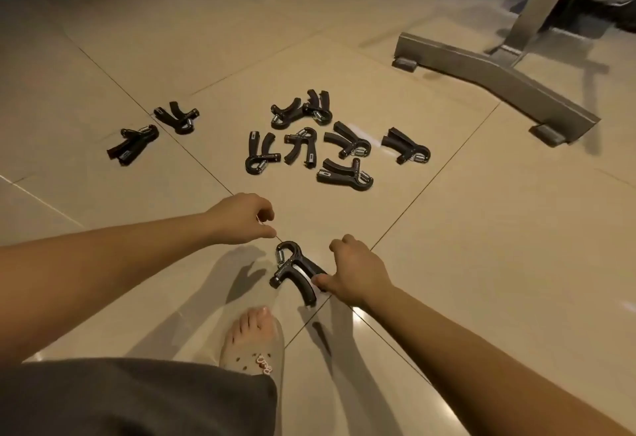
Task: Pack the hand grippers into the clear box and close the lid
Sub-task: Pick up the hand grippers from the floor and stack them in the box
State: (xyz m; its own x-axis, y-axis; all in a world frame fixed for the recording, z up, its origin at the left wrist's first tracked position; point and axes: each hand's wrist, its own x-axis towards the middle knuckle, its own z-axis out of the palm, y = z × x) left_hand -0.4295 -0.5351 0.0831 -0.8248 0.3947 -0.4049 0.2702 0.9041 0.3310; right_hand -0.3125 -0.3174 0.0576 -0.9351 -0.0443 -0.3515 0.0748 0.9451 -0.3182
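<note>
One hand gripper [295, 271] is laid on the floor [481, 246] just left of the right hand's fingers [321, 281], its handle touched by them, and just below the left hand's fingers [266, 220]. A cluster of hand grippers [309, 139] is spread beyond both hands. Two more hand grippers [155, 129] are set apart to the far left, and a metal frame base [495, 81] is placed far right, behind the cluster.

Black hand grippers lie flat on the tiled floor [464, 229], each with two curved handles, a looped head and a steel spring. Nearest gripper [295, 269]: head pointing away, handles splayed toward the viewer, on a grout line. Central cluster [309, 141] of seven, loosely scattered, two at its far side overlapping. Left pair [153, 133] sits apart, beside a grout line. Clear box out of view.
</note>
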